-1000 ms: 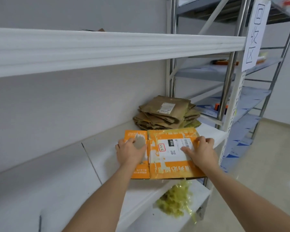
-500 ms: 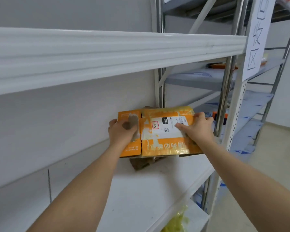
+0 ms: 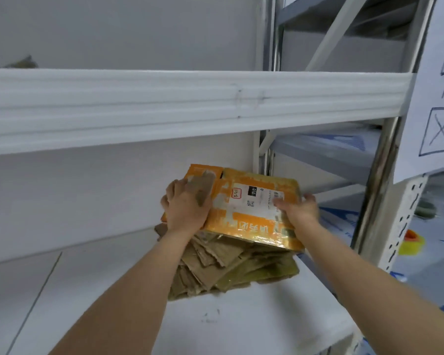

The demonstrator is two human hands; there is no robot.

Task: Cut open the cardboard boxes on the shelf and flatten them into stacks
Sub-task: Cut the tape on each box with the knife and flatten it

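Note:
A flattened orange box [image 3: 251,213] with a white shipping label lies tilted on top of a stack of flattened brown cardboard [image 3: 231,265] at the back right of the white shelf [image 3: 113,290]. My left hand [image 3: 187,206] grips the orange box's left flap, fingers curled over its edge. My right hand [image 3: 299,210] holds the box's right edge, thumb on the label. The stack's upper sheets are hidden under the orange box.
The upper shelf beam [image 3: 190,103] hangs close above the stack. A perforated upright post [image 3: 400,226] with a paper sign [image 3: 441,85] stands at the right. Beyond it are grey shelves and a yellow tape roll [image 3: 412,243].
Both hands carried the orange box from the shelf's front edge up and back onto the brown stack. The view has moved closer and to the right.

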